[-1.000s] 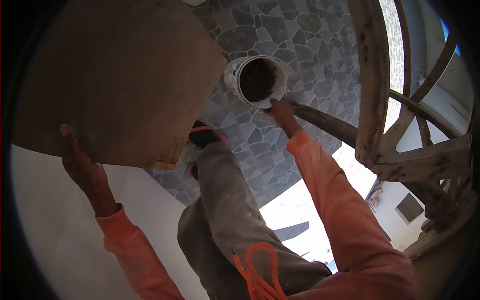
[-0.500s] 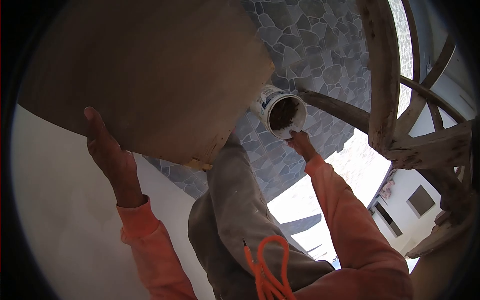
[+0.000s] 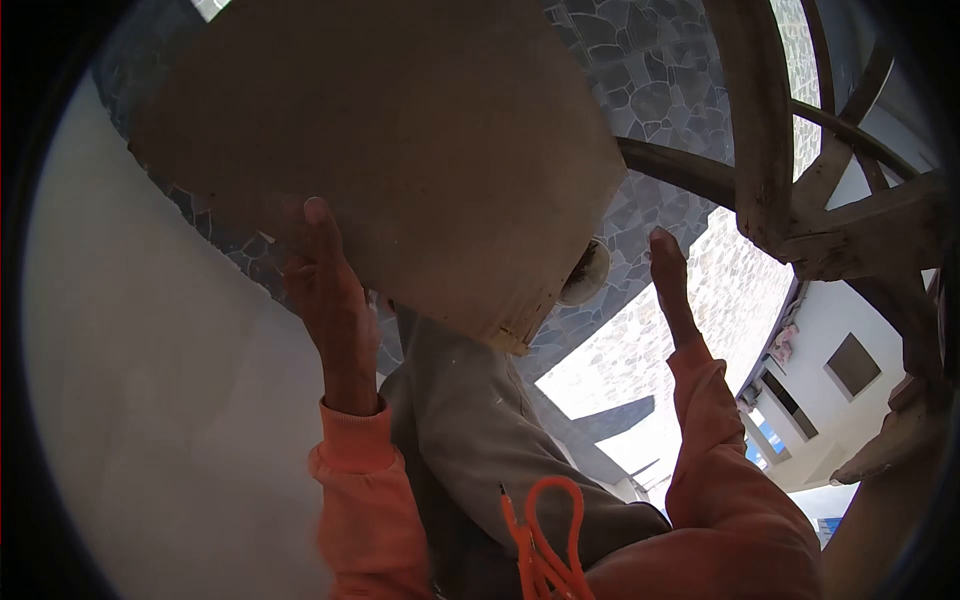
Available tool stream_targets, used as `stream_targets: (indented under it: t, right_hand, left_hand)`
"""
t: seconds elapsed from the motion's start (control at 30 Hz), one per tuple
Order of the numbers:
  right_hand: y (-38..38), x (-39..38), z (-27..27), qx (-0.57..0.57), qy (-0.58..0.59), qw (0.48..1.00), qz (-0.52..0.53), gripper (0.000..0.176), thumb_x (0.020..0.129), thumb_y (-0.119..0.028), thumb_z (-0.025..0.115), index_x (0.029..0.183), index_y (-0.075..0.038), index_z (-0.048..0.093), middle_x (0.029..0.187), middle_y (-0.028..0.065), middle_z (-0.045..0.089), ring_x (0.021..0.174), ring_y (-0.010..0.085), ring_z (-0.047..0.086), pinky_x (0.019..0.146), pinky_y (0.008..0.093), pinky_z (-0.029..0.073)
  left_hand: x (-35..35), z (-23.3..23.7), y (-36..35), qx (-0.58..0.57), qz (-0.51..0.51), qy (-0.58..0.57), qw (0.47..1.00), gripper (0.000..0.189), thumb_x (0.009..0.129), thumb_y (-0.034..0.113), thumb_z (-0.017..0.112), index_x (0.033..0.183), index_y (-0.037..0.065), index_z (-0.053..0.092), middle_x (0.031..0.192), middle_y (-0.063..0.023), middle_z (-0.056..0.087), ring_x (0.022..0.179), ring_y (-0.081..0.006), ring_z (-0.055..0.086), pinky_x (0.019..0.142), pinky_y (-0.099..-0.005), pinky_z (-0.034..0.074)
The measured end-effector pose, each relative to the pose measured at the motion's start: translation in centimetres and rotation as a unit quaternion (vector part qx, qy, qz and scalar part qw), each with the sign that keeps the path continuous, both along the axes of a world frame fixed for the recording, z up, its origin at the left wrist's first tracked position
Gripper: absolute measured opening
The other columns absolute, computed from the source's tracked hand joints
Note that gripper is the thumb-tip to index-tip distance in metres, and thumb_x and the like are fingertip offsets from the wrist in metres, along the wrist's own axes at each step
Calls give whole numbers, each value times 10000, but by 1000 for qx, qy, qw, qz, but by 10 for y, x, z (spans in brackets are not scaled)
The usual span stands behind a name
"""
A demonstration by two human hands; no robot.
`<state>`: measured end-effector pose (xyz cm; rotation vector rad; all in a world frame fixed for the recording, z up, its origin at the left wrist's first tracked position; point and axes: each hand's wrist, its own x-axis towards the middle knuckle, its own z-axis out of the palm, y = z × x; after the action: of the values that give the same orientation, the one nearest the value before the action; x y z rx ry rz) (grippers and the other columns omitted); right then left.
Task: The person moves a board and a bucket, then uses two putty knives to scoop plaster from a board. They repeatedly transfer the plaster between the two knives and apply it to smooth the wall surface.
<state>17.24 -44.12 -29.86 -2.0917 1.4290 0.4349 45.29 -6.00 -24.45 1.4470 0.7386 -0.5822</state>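
A large brown wooden board (image 3: 430, 190) fills the upper middle of the view, tilted above the floor. My left hand (image 3: 335, 295) is closed on its near left edge, thumb against the top face and the other fingers mostly out of sight. A white bucket (image 3: 594, 277) with dark material inside shows only in part, its remainder hidden by the board's lower right corner. To the right of the bucket, apart from it and from the board, my right hand (image 3: 670, 270) appears edge-on and open, with nothing visible in it.
Grey stone-patterned flooring (image 3: 655, 100) spreads beneath. A pale wall (image 3: 150, 370) runs along the left. Heavy curved timber pieces (image 3: 755, 130) stand close on the right. An orange cord (image 3: 550, 530) hangs in front of my grey trousers (image 3: 470, 410).
My right hand has let go of the bucket's rim and moved to the right. The board and my left hand have shifted rightward, and the board now covers most of the bucket.
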Motion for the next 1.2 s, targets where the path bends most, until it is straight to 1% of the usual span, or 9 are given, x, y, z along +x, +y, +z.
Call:
stream_targets:
  t: [0.1,0.2,0.43,0.53,0.63,0.8,0.93,1.07,1.2]
  right_hand:
    - [-1,102,61,22,-109,976,186,553,1001,-366,502,1391,21,444,1413,203,480,1315,294,470,1083,368,369]
    - [-12,134,48,17,-82,943,323,829,911,-479,631,1466,40,299,1424,264,446,1347,353,433,1084,412,378]
    - [-29,148,24,106,49,967,227,1017,778,-538,757,1482,18,279,1425,244,451,1323,318,459,1070,408,383]
    - [-31,139,33,168,49,966,188,996,766,-530,772,1482,-20,304,1407,206,480,1297,298,480,1058,401,391]
    - [-51,84,5,128,-1,977,172,945,769,-520,777,1464,-46,347,1398,157,500,1289,269,483,1058,380,388]
    - [-41,49,-1,72,58,976,199,806,828,-443,745,1438,-64,382,1346,167,535,1251,283,516,1014,384,434]
    - [-95,-4,-48,93,26,953,286,841,727,-327,840,1386,-20,416,1289,199,557,1185,310,560,979,416,458]
    - [-85,11,-38,78,159,958,227,735,710,-303,848,1250,59,504,1183,216,613,1089,323,611,916,406,491]
    - [-103,25,-45,6,318,927,199,801,718,-460,817,1204,106,526,1197,271,608,1108,360,604,927,409,487]
  left_hand:
    - [-33,5,-16,-71,-62,43,995,491,921,380,672,1211,2,556,914,-2,616,764,-101,582,673,-274,494]
    - [-72,2,-39,-196,-102,98,970,393,924,281,684,1162,-19,593,959,-36,635,771,-113,578,646,-281,486]
    - [-120,-13,-60,-311,-239,205,897,486,922,253,662,1252,-64,499,1161,-183,623,1014,-282,650,810,-396,552]
    - [-122,-23,-67,-280,-325,289,856,524,917,238,654,1303,-60,460,1181,-209,609,1042,-280,639,840,-396,541]
    - [-148,-58,-65,-121,-484,181,848,564,910,248,650,1340,-49,437,1197,-241,604,1083,-288,630,885,-368,516]
    - [-111,-49,-39,-62,-216,7,974,474,909,226,632,1272,-46,493,1169,-230,629,1039,-284,650,897,-344,500]
    - [-77,-55,48,63,-98,-24,993,365,944,140,543,1263,-33,502,1165,-212,624,1068,-302,633,897,-382,501]
    - [-130,-91,119,337,-357,14,871,345,901,70,495,1241,18,520,1159,-215,611,1049,-365,626,856,-438,516]
    - [-171,-119,85,197,-610,164,749,354,866,127,568,1202,22,539,1037,-193,642,970,-384,661,793,-506,530]
